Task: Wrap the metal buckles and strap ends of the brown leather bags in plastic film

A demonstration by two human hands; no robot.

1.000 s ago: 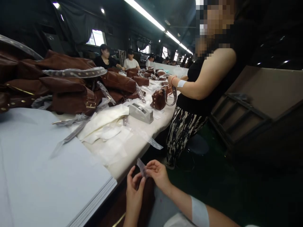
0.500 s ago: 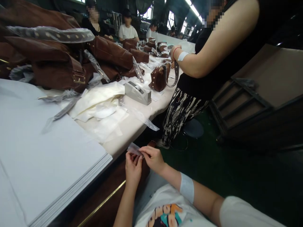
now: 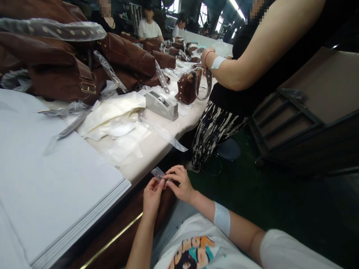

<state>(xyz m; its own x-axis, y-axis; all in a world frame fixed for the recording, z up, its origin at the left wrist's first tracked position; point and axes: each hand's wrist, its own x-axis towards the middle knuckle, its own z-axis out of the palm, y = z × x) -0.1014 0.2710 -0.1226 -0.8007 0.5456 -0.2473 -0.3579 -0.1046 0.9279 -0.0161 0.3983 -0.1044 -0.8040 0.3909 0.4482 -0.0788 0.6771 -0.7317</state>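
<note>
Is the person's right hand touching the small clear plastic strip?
Touching. The head view shows the end of the small clear plastic strip running in against the fingers of the right hand, just above the left hand.

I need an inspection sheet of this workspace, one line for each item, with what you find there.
Surface: white-topped work table, covered with materials along its length.
Job's things: clear plastic strip, held up between the hands, off the table.
Grips: left hand and right hand both pinch the strip.
Clutter: stack of white sheets, cream tissue sheets, grey tape dispenser, brown leather bags, one studded bag.
Cables: nothing seen.
Surroundings: standing co-worker beside the table, seated workers farther along, dark rack, green floor.
</note>
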